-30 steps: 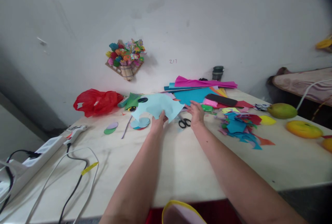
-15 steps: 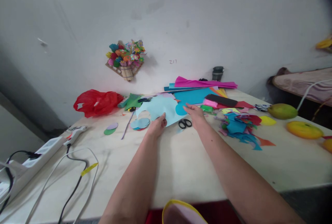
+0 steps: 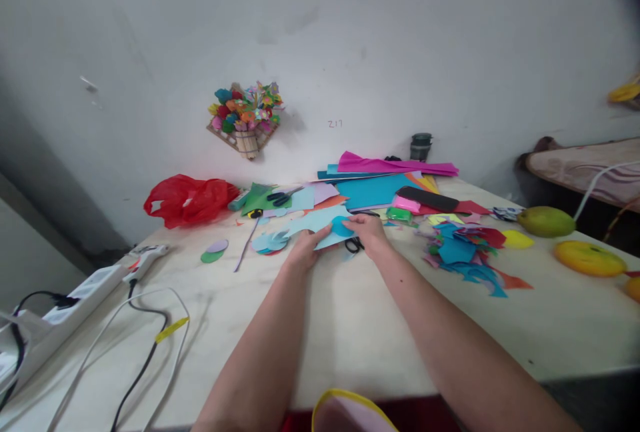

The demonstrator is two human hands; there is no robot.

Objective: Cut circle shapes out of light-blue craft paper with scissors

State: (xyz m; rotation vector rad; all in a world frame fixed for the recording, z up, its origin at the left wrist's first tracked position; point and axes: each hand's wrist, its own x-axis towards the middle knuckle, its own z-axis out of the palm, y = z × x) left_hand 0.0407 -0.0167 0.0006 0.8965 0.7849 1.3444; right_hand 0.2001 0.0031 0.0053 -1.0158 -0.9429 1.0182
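Observation:
Pale blue paper (image 3: 314, 220) is held between both hands above the table. My left hand (image 3: 304, 249) pinches its near left edge, thumb on top. A small bright blue circle (image 3: 341, 226) lies on the right part of the sheet, and my right hand (image 3: 367, 231) grips the circle and paper with closed fingers. Black-handled scissors (image 3: 353, 246) lie partly hidden under the paper and right hand. To the left of my left hand is a pile of light blue paper circles (image 3: 270, 242).
Coloured scraps (image 3: 460, 245) and mangoes (image 3: 590, 259) lie to the right. Behind are a phone (image 3: 427, 199), coloured sheets (image 3: 380, 190) and a second pair of scissors (image 3: 280, 199). A red bag (image 3: 190, 200), power strip (image 3: 87, 292) and cables stand left.
The pale blue paper has moved nearer and rightward, uncovering sheets and scissors behind it. My right hand has come left towards my left hand with the blue circle.

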